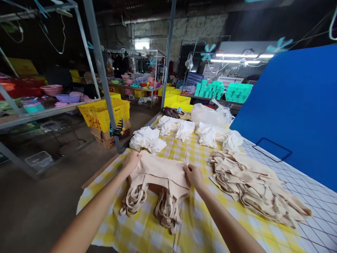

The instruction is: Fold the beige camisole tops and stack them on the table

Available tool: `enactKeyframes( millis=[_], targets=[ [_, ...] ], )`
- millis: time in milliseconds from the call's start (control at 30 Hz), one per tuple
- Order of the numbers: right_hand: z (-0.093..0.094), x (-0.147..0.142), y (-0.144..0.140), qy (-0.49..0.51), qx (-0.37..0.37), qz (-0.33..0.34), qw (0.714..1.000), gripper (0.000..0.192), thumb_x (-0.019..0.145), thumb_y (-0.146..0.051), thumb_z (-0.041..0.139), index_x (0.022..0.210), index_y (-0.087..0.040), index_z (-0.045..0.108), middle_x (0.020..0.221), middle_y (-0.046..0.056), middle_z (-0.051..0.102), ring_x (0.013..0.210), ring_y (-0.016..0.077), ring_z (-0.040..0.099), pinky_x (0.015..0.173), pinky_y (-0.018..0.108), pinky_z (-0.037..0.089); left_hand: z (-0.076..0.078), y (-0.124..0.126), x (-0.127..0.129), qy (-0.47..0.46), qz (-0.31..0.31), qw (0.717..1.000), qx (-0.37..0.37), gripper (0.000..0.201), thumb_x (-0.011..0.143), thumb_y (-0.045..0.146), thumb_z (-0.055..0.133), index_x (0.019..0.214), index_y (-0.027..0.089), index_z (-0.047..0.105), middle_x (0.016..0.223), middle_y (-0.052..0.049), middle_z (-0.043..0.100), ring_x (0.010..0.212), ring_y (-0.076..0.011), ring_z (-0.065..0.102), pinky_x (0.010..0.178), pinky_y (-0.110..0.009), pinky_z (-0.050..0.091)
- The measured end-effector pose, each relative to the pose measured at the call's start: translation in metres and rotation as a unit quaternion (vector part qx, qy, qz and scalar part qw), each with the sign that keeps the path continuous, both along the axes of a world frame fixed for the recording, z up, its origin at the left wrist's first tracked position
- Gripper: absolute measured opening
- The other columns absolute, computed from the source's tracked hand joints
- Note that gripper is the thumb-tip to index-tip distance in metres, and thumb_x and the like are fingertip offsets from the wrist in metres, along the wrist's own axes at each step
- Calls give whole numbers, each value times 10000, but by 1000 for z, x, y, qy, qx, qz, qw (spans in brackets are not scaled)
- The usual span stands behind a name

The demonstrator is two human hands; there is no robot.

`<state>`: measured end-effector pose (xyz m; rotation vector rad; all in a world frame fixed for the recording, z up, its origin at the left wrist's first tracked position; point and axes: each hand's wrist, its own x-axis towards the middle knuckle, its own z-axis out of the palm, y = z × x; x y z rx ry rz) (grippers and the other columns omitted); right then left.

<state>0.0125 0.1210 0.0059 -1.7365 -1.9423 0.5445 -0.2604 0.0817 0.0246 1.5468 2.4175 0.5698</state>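
A layered stack of beige camisoles point(160, 172) lies in front of me on the yellow-and-white checked cloth point(142, 228), its looped straps trailing toward me in two bunches. My left hand point(132, 162) is closed on the far left corner of the stack. At the right edge, my right hand point(194, 175) pinches the fabric between thumb and fingers. To the right of that hand sits a loose heap of more beige garments point(252, 182). Just beyond my left hand is a crumpled white pile of cloth point(147, 139).
Folded white garments point(184, 130) and a clear plastic bag point(210, 115) lie at the table's far end. A grey metal post point(104, 66) rises at the left edge, near a yellow crate point(105, 112). A large blue panel point(295, 112) stands on the right.
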Motion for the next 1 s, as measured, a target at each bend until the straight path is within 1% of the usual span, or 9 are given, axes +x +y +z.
enactKeyframes(
  millis=[300, 433, 533, 633, 700, 800, 867, 933, 1000],
  targets=[
    [7, -4, 3, -87, 7, -38, 995, 258, 875, -281, 394, 773, -163, 600, 762, 116, 656, 727, 227, 584, 597, 288, 334, -2, 7, 6, 76, -2, 997, -24, 300, 880, 348, 387, 907, 166, 623, 921, -128, 668, 868, -253, 612, 658, -295, 397],
    [8, -9, -5, -114, 69, -20, 991, 276, 868, -224, 415, 1071, -124, 573, 1077, 176, 612, 1008, 288, 537, 785, 369, 362, 3, 4, 19, 163, -17, 986, 18, 380, 865, 339, 417, 1166, 134, 527, 1087, -164, 608, 1018, -289, 545, 809, -369, 403],
    [4, -9, -18, -119, 164, 83, 976, 387, 874, -230, 422, 1253, -173, 476, 1313, 139, 480, 1196, 274, 416, 931, 418, 308, 5, -1, 33, 182, -120, 975, 52, 486, 863, 379, 401, 1299, 168, 434, 1268, -134, 514, 1183, -274, 435, 964, -396, 327],
    [-6, 0, -31, -108, 160, 222, 956, 363, 901, -301, 398, 1245, -238, 495, 1346, 75, 468, 1255, 224, 369, 974, 394, 305, 0, -5, 39, 117, -261, 957, -47, 511, 856, 408, 369, 1306, 179, 448, 1379, -99, 420, 1292, -263, 327, 1034, -415, 267],
    [-12, 17, -35, -100, 154, 258, 949, 347, 905, -314, 394, 1225, -247, 510, 1337, 54, 477, 1260, 198, 364, 982, 362, 313, -6, -7, 38, 100, -282, 950, -88, 534, 854, 417, 345, 1315, 167, 441, 1421, -102, 351, 1329, -281, 265, 1040, -463, 254],
    [-10, 59, -32, -95, 189, 166, 963, 352, 874, -246, 426, 1213, -214, 515, 1280, 82, 510, 1195, 199, 424, 967, 343, 330, -9, -9, 37, 110, -269, 956, -51, 553, 856, 409, 326, 1343, 160, 399, 1416, -103, 352, 1331, -277, 263, 1046, -488, 247],
    [-1, 96, -23, -105, 216, 26, 970, 360, 840, -195, 435, 1188, -183, 525, 1247, 117, 517, 1148, 231, 452, 940, 375, 340, -7, -13, 42, 125, -275, 953, 8, 555, 849, 406, 352, 1342, 155, 401, 1400, -112, 379, 1320, -273, 290, 1055, -486, 238],
    [10, 135, -12, -111, 226, -128, 959, 362, 807, -187, 451, 1158, -156, 531, 1249, 155, 499, 1142, 282, 442, 924, 438, 324, -3, -21, 58, 121, -307, 941, 69, 541, 848, 399, 368, 1331, 159, 415, 1383, -115, 406, 1303, -266, 327, 1059, -481, 243],
    [20, 167, -5, -87, 207, -215, 950, 304, 765, -211, 492, 1046, -129, 575, 1180, 193, 535, 1098, 327, 461, 901, 492, 308, 0, -32, 84, 89, -354, 925, 107, 521, 856, 394, 370, 1325, 174, 419, 1367, -108, 432, 1285, -252, 359, 1059, -468, 262]
  ],
)
